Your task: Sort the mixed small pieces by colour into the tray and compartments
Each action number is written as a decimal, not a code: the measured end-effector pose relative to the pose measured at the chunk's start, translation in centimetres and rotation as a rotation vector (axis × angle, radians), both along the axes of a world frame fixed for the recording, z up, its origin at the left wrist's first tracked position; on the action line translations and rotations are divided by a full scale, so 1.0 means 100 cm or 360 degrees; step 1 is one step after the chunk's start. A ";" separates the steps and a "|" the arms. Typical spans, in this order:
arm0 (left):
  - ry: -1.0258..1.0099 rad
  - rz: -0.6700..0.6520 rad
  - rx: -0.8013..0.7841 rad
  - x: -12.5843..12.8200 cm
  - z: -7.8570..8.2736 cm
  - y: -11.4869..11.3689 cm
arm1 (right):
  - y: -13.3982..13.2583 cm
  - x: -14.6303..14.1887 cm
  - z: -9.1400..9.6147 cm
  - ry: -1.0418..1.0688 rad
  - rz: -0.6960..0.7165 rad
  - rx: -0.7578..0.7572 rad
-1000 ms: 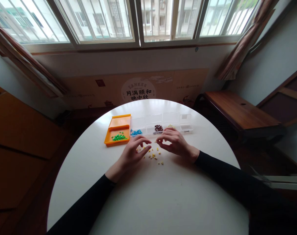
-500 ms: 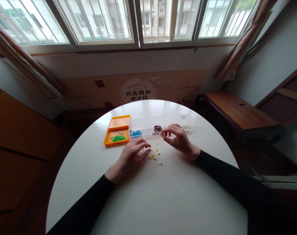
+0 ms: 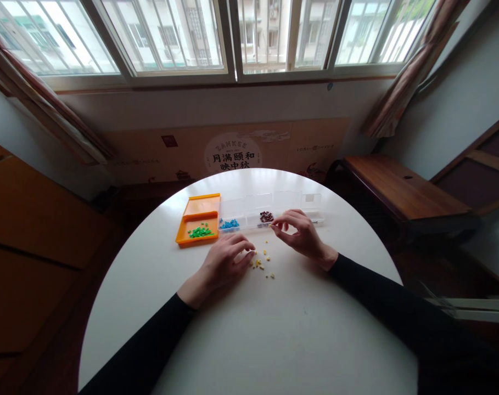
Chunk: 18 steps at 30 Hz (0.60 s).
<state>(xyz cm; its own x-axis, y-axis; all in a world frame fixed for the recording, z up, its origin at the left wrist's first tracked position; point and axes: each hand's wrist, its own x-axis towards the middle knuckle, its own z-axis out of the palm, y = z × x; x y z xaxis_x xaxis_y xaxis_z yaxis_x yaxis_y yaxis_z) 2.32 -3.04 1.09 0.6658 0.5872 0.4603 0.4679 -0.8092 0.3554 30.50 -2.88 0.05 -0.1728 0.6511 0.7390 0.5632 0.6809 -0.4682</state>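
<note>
Small yellow pieces (image 3: pixel 258 264), like tiny toy bricks, lie scattered on the white table between my hands. My left hand (image 3: pixel 224 258) rests at their left edge, thumb and forefinger nearly together; whatever is between them is too small to make out. My right hand (image 3: pixel 301 236) pinches a small yellow piece at the front edge of a clear plastic box (image 3: pixel 233 207) with open lids. Dark brown pieces (image 3: pixel 266 216) fill one compartment and blue pieces (image 3: pixel 229 224) another. The fingers of my right hand partly cover the compartments on the right.
An orange tray (image 3: pixel 177 239) with green pieces (image 3: pixel 200 232) stands left of the clear box. The round white table (image 3: pixel 274 340) has its far edge just behind the box. A wooden bench (image 3: pixel 405 181) is at the right, beyond the table.
The thumb and forefinger of my left hand have drawn closer together beside the yellow pieces. My right hand has stayed at the box. The whole view has shifted slightly.
</note>
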 end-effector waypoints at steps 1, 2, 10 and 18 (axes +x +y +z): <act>-0.0003 -0.0001 0.0002 0.000 0.000 0.000 | 0.000 0.000 0.000 -0.0002 -0.0001 -0.0002; -0.0005 -0.0002 0.0002 0.000 0.000 0.000 | 0.000 0.000 0.000 -0.0004 -0.0006 -0.0005; -0.0012 0.0001 -0.0028 0.000 0.001 0.000 | 0.010 0.017 0.001 -0.0201 -0.0274 -0.0061; -0.0010 -0.0004 -0.0024 -0.001 -0.001 0.001 | 0.022 0.037 -0.009 -0.0216 -0.0724 -0.0172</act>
<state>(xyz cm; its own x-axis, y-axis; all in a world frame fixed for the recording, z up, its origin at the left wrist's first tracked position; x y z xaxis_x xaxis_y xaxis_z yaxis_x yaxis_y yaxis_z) 2.23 -2.96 0.95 0.6647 0.5921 0.4557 0.4634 -0.8051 0.3702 34.20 -0.65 -0.86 0.0571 0.7549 0.6534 0.8533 0.3028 -0.4244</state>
